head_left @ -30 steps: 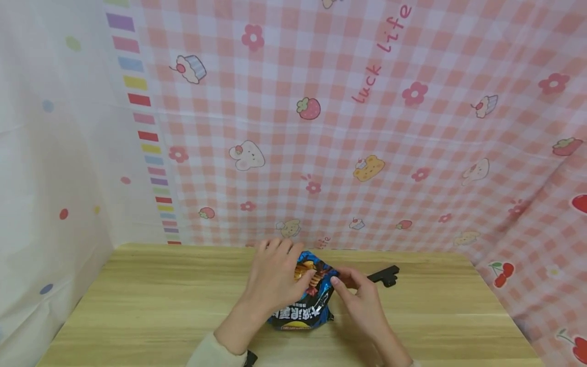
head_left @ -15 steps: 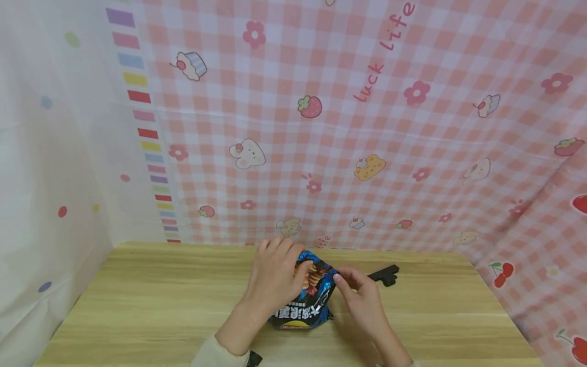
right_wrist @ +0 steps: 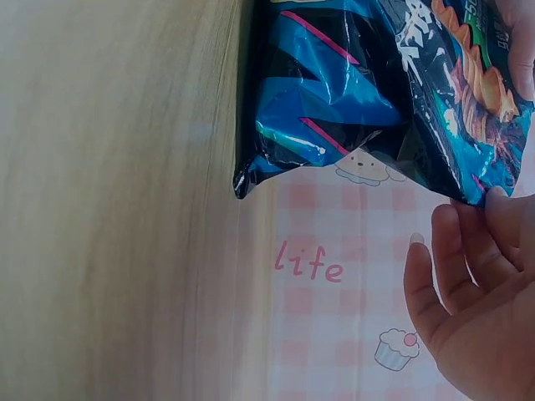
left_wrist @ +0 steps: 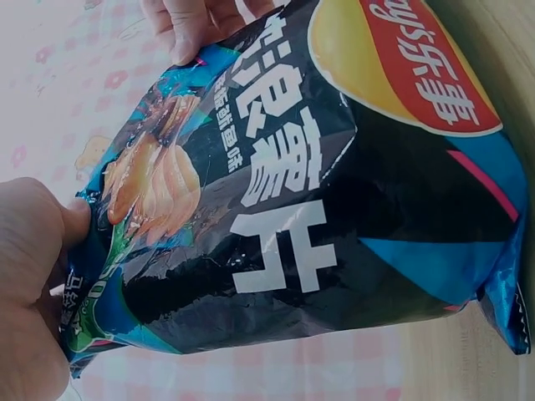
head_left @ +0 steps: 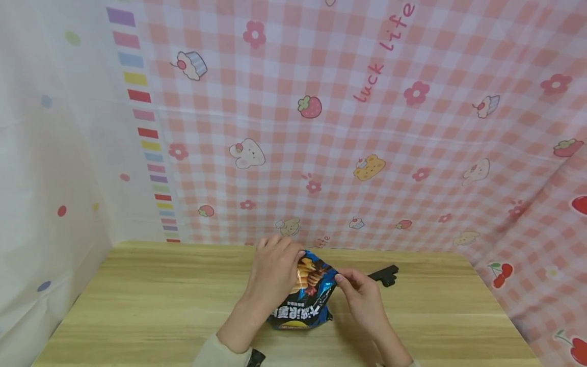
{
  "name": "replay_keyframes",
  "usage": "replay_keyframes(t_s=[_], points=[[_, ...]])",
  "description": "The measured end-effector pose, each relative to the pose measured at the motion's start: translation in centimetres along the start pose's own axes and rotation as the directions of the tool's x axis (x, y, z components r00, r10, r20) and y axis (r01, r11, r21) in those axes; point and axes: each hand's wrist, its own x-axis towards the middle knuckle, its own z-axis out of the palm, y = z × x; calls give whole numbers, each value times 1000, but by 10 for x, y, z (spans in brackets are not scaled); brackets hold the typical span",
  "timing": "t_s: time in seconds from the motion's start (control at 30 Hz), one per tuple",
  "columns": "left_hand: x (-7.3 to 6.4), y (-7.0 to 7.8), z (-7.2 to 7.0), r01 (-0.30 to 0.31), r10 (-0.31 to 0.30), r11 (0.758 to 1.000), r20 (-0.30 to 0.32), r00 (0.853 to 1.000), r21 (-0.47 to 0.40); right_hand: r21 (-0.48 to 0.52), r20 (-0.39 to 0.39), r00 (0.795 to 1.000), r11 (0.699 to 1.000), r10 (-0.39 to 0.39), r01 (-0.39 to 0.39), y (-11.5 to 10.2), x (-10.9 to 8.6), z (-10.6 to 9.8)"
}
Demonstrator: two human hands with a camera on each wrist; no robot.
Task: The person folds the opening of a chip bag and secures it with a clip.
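A black and blue bag of potato chips [head_left: 304,303] stands on the table between my hands, leaning, its lower end on the wood. My left hand [head_left: 272,267] grips its upper left corner, the thumb at the top edge. In the left wrist view, that hand [left_wrist: 29,284] holds the crimped end between thumb and fingers. My right hand [head_left: 364,298] pinches the upper right corner. The right wrist view shows the right thumb and index finger on that corner, with the other fingers [right_wrist: 447,259] loosely bent. The bag looks puffed, and no tear shows.
Beyond my right hand lies a black key-shaped object [head_left: 386,276] on the wooden table [head_left: 151,306]. A pink checked cloth [head_left: 275,127] hangs behind the table and along its right side. White cloth [head_left: 55,153] hangs on the left.
My left thumb has moved up off the bag's front to its top edge, baring more of the chip picture. The right hand keeps its pinch and the bag hardly shifts.
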Motion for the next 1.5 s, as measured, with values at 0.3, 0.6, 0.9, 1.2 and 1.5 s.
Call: replay_keyframes(t_s=[0.3, 0.6, 0.9, 1.2, 1.5], points=[[0, 0, -1, -7, 8, 1000, 10, 1000, -27, -31, -17, 997, 996, -81, 80, 5, -1, -1], [0, -2, -2, -25, 26, 996, 1, 1000, -91, 7, -46, 967, 968, -252, 253, 12, 0, -1], [0, -2, -4, 3, -3, 987, -2, 1000, -162, -50, -79, 879, 883, -470, 467, 16, 0, 1], [4, 3, -3, 20, -21, 988, -8, 1000, -154, -160, -58, 770, 767, -635, 621, 21, 4, -2], [4, 1, -2, 2, -4, 987, -13, 1000, -163, -104, -30, 811, 809, -585, 579, 21, 2, -5]])
